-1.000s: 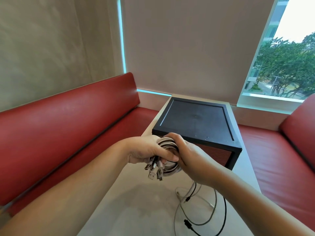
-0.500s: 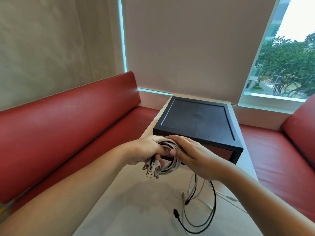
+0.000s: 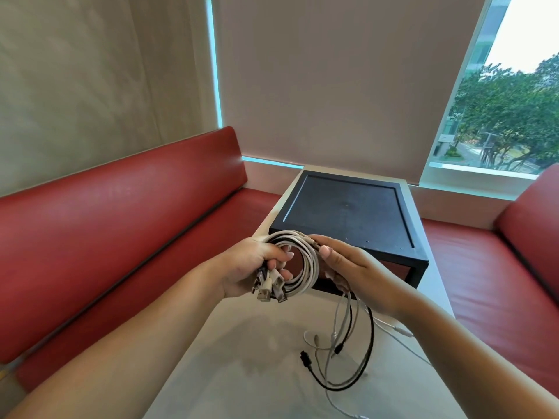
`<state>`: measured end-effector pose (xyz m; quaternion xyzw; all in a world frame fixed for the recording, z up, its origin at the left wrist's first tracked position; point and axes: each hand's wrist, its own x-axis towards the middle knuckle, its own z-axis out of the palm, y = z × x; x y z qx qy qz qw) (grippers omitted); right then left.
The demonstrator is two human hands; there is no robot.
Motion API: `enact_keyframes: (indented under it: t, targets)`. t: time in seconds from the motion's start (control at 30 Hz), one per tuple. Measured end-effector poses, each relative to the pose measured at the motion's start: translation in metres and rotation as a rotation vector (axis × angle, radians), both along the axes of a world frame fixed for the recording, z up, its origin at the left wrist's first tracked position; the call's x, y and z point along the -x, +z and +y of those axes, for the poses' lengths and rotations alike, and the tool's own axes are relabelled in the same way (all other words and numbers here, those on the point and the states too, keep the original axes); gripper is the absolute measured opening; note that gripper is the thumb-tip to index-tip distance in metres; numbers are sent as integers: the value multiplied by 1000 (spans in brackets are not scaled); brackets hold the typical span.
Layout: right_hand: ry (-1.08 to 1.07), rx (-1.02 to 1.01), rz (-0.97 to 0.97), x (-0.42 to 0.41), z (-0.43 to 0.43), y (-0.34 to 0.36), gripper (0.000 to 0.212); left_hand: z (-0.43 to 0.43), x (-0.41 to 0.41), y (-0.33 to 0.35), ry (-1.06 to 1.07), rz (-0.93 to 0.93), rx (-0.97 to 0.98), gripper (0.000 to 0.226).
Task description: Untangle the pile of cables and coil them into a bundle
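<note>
A coil of white and black cables [image 3: 305,261] hangs in the air above the white table [image 3: 242,373]. My left hand [image 3: 254,264] grips the coil's left side, with several USB plugs [image 3: 269,290] sticking out below its fingers. My right hand [image 3: 354,267] holds the coil's right side, thumb on top. From under the right hand, loose white and black cable ends [image 3: 348,349] trail down and lie on the table.
A black box with a flat lid [image 3: 348,216] stands on the table just behind the hands. Red benches run along the left [image 3: 106,237] and the right [image 3: 499,267]. A window with a blind is at the back.
The hands have drawn apart a little, so the coil's ring now shows open between them. The loose ends on the table have shifted and lie more spread out.
</note>
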<state>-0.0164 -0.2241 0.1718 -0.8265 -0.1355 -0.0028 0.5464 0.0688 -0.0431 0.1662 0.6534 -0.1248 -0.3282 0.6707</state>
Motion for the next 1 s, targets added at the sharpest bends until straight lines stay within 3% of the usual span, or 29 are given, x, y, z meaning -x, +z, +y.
enact_keyframes:
  t: [0.17, 0.33, 0.47, 0.67, 0.83, 1.0]
  targets:
    - [-127, 204, -119, -2, 6, -17, 36, -5, 2, -2, 111, 45, 86, 27]
    - [-191, 26, -161, 2, 20, -33, 41, -13, 4, -6, 258, 168, 216, 23]
    - [-200, -107, -122, 4, 26, -41, 50, -18, 6, -9, 291, 239, 265, 36]
    - [-145, 13, -102, 6, 25, -44, 95, -26, 6, -16, 324, 386, 455, 33]
    - [-201, 139, -117, 6, 29, -47, 105, -37, 8, -21, 373, 454, 582, 21]
    - [-242, -52, -200, 3, 39, -50, 98, -49, 20, -18, 457, 481, 594, 22]
